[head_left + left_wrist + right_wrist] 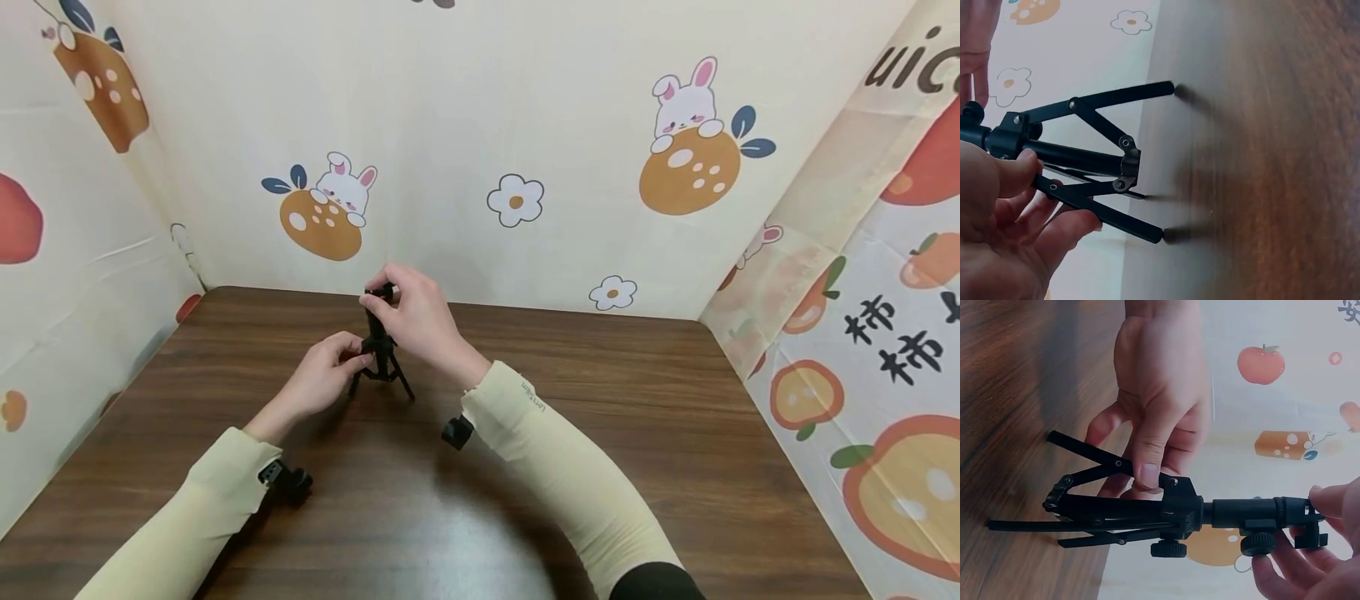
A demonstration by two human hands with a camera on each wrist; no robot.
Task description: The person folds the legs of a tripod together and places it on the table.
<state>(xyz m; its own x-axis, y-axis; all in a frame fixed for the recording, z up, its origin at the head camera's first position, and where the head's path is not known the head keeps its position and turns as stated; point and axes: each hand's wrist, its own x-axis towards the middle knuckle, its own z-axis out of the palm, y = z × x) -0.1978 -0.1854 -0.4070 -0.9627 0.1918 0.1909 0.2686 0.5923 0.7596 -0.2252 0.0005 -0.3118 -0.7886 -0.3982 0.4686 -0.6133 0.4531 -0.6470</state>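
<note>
A small black tripod (380, 354) stands upright at the back left of the table, its legs spread. My left hand (324, 373) pinches one leg near the hub between thumb and fingers. Around the top of the tripod, thumb and fingers of my right hand (420, 315) hold the head. In the left wrist view, hinged braces join the legs to the centre column (1079, 156). Two ridged knobs show in the right wrist view, one by the hub (1169, 549) and one by the upper tube (1257, 543). Whether every foot touches the table cannot be told.
The brown wooden table (600, 442) reaches back to a cream cloth wall (450, 100) printed with rabbits, fruit and flowers. Printed cloth also stands at the left and right sides. Black wrist cameras (457, 432) sit on both cuffs.
</note>
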